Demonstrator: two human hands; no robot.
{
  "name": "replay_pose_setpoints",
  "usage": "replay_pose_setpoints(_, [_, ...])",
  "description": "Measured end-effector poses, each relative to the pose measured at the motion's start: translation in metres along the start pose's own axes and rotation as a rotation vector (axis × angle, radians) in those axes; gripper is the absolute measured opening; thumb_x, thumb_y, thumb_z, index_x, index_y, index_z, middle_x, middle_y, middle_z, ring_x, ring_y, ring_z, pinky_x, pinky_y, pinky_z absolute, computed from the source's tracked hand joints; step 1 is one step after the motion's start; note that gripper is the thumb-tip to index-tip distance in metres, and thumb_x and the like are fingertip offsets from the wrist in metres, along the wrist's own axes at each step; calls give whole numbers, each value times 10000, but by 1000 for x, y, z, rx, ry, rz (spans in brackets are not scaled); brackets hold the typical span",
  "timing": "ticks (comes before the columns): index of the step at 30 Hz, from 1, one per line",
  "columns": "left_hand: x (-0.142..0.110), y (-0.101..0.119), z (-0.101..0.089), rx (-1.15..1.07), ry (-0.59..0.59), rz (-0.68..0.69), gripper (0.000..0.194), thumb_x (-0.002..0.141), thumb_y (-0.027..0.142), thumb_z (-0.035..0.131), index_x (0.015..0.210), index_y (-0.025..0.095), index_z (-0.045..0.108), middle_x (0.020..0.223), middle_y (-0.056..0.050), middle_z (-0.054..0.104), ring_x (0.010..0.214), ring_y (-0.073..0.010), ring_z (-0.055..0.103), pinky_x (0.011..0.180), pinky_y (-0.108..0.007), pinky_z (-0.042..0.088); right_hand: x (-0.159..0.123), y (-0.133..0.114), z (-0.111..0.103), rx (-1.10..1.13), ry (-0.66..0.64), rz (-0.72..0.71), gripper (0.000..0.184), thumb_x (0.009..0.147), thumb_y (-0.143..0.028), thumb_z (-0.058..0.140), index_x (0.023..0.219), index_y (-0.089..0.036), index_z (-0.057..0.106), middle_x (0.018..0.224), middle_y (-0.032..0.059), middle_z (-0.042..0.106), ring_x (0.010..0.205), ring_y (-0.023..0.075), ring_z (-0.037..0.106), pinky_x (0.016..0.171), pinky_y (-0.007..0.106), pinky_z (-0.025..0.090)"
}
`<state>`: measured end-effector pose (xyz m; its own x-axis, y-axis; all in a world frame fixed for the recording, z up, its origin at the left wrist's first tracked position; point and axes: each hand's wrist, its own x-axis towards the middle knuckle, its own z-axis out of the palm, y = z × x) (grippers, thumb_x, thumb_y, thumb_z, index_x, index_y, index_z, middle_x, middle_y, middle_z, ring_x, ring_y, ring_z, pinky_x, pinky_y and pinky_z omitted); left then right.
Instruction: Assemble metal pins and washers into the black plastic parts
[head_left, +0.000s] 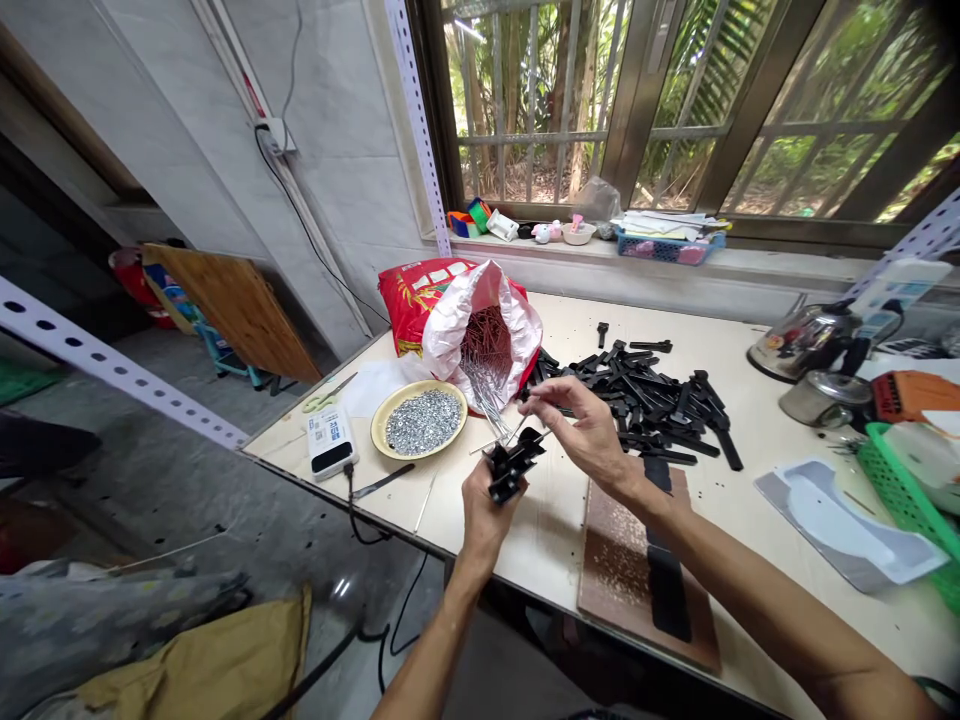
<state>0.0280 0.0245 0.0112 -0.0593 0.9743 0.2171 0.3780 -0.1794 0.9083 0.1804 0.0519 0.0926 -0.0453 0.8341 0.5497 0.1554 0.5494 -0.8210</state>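
My left hand is closed round a bunch of black plastic pieces, held upright above the table's front edge. Just right of it, my right hand pinches thumb and fingers together over the top of the bunch. A thin metal rod shows at these fingertips; its far end is hard to make out. Behind both hands, an open red and white sack lies on its side, with many thin rods, reddish and silvery, spilling from its mouth. More black plastic pieces lie heaped beyond my right hand.
A yellow bowl of small silvery parts stands left, near a white power bank with a cable, scissors and a dark blade-like tool. A brown board lies under my right forearm. Kettle and green basket stand right.
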Motion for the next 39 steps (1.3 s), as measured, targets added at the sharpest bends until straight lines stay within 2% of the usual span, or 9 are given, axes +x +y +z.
replay_pose_setpoints(8, [2, -7, -3, 141, 5, 28, 193, 637, 159, 588, 825, 178, 628, 744, -24, 660, 664, -185, 590, 629, -256, 410, -4, 6, 4, -44, 35, -25, 151, 884, -313, 565, 1012, -235, 579, 886, 26, 669, 875, 174, 644, 825, 348, 498])
replay_pose_setpoints(16, [0, -3, -14, 83, 57, -58, 185, 592, 179, 636, 775, 193, 648, 689, -7, 648, 653, -195, 588, 637, -265, 420, 2, 10, 8, -235, -245, -194, 150, 881, -319, 568, 989, -257, 653, 1002, 34, 674, 984, 191, 591, 918, 386, 408])
replay_pose_setpoints(20, [-4, 0, -32, -1, 102, -117, 215, 650, 260, 648, 848, 179, 653, 708, -6, 657, 654, -188, 592, 639, -264, 439, 17, 41, 6, -344, -176, -109, 199, 914, -319, 509, 1031, -251, 655, 1012, 45, 661, 938, 185, 576, 849, 359, 429])
replay_pose_setpoints(24, [-3, 4, -42, 21, 165, -153, 223, 654, 310, 657, 827, 171, 646, 669, -1, 642, 625, -179, 576, 598, -259, 433, 20, 84, 30, -735, -447, -77, 135, 875, -236, 563, 844, -206, 691, 864, 54, 658, 837, 189, 533, 737, 314, 408])
replay_pose_setpoints(27, [-1, 10, -41, 66, 148, -80, 185, 650, 292, 653, 788, 168, 653, 671, -6, 638, 618, -171, 567, 607, -264, 430, 16, 105, 59, -799, -540, -71, 175, 857, -152, 541, 741, -184, 668, 834, 70, 646, 840, 198, 521, 724, 307, 403])
replay_pose_setpoints(30, [2, 15, -39, 40, 121, -52, 191, 626, 275, 671, 782, 164, 667, 695, -18, 649, 660, -182, 583, 642, -274, 442, 14, 114, 74, -781, -527, -55, 233, 855, -94, 477, 729, -200, 643, 780, 55, 637, 804, 194, 532, 741, 314, 414])
replay_pose_setpoints(32, [6, 15, -37, -59, 133, -148, 212, 615, 290, 685, 780, 158, 670, 697, -26, 657, 670, -188, 594, 636, -279, 453, 15, 115, 71, -761, -496, -43, 218, 850, -92, 466, 759, -194, 635, 774, 55, 633, 788, 192, 544, 742, 317, 427])
replay_pose_setpoints(36, [11, 9, -32, -264, 104, -390, 238, 572, 295, 720, 745, 137, 680, 674, -35, 663, 635, -184, 600, 585, -280, 468, 24, 95, 35, -689, -303, 11, 250, 913, -172, 390, 1099, -129, 551, 859, 76, 620, 770, 179, 574, 692, 310, 469])
replay_pose_setpoints(39, [12, 5, -22, -291, 52, -421, 224, 536, 264, 733, 711, 132, 689, 655, -32, 657, 617, -177, 588, 562, -272, 468, 30, 56, 6, -327, -35, 29, 450, 928, -284, 421, 1353, -186, 310, 838, 13, 600, 696, 136, 583, 656, 280, 498])
